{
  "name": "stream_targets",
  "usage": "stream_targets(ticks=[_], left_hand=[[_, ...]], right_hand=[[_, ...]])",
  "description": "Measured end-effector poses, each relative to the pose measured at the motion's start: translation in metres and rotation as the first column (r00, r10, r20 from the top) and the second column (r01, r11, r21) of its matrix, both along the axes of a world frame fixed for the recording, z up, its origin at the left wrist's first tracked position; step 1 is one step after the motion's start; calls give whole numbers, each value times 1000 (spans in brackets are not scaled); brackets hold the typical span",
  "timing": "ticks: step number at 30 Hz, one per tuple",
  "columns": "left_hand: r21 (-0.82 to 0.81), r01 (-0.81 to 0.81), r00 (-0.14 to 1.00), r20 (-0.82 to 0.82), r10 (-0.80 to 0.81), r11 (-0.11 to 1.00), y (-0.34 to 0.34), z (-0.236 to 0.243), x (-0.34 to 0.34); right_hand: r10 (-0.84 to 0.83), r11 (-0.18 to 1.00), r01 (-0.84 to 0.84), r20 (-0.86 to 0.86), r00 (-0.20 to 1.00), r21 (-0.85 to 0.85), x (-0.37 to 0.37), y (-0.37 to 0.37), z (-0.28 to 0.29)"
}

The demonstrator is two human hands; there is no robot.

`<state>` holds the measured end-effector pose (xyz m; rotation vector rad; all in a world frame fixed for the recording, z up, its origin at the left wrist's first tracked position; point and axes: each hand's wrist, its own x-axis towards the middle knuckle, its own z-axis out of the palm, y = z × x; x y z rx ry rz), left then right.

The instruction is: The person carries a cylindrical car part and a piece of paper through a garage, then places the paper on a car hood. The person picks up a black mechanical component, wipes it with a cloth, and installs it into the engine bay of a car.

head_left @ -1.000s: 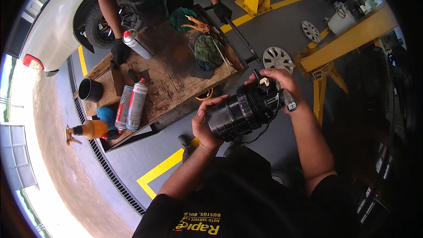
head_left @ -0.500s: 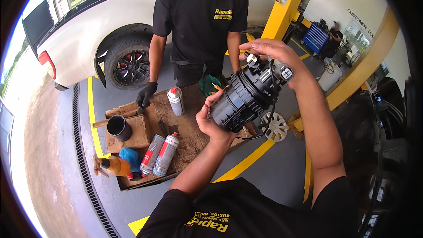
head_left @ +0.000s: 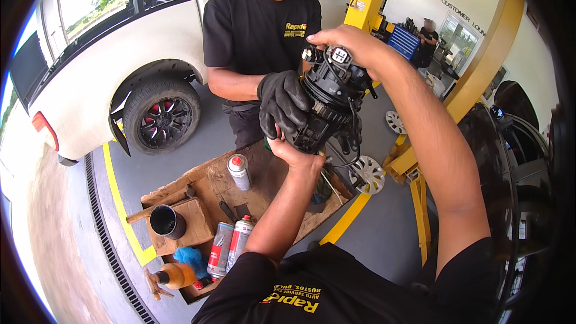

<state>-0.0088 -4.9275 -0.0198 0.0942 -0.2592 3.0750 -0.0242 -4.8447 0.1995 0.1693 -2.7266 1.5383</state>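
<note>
A black cylindrical assembly [head_left: 333, 99], with a ribbed collar, connectors and a hanging cable, is held tilted up in front of me. My left hand [head_left: 291, 147] is wrapped round its lower end, partly hidden by a glove. My right hand [head_left: 354, 51] grips its top beside the connectors, fingers over the upper edge. Facing me, a co-worker [head_left: 252, 30] in a dark shirt has a black-gloved hand [head_left: 282, 102] on the side of the assembly and another gloved hand [head_left: 351, 135] partly showing behind it.
Below, a cardboard-lined cart [head_left: 198, 186] holds spray cans [head_left: 239, 174], a black cup [head_left: 168, 222], a sprayer bottle [head_left: 177, 275] and rags. Around are a white pickup [head_left: 90, 90], yellow lift posts [head_left: 480, 42], wheel covers [head_left: 366, 174], a blue tool chest [head_left: 402, 41] and another person [head_left: 427, 42].
My hands have raised the assembly higher and away from me, and it is turned more upright. The co-worker's gloved hands have come from the cart onto it. The view has tilted up.
</note>
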Motion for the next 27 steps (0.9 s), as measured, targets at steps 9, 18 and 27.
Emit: stream_targets(ticks=[9,18,27], left_hand=[[-253,-44,982,-191,-6,967,17,26,-26],[-14,37,902,-430,-39,999,24,0,-52],[-168,-116,892,-452,28,979,29,3,-60]], right_hand=[[88,990,-73,-122,989,117,-38,14,10],[78,970,-52,-104,992,238,-57,20,13],[65,977,-43,-102,993,209,-63,23,18]])
